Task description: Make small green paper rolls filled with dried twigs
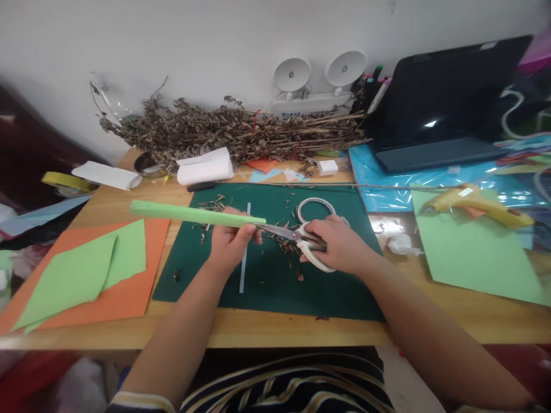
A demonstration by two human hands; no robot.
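Observation:
My left hand is closed around the right end of a long folded strip of light green paper, which sticks out level to the left above the dark green cutting mat. My right hand grips white-handled scissors. Their metal blades point left and meet the strip's end just by my left fingers. Dried plant crumbs lie scattered on the mat beneath both hands.
Orange paper with green sheets lies at left, a green sheet and a yellow glue gun at right. A tape ring, dried branches, white rolls and a laptop lie behind.

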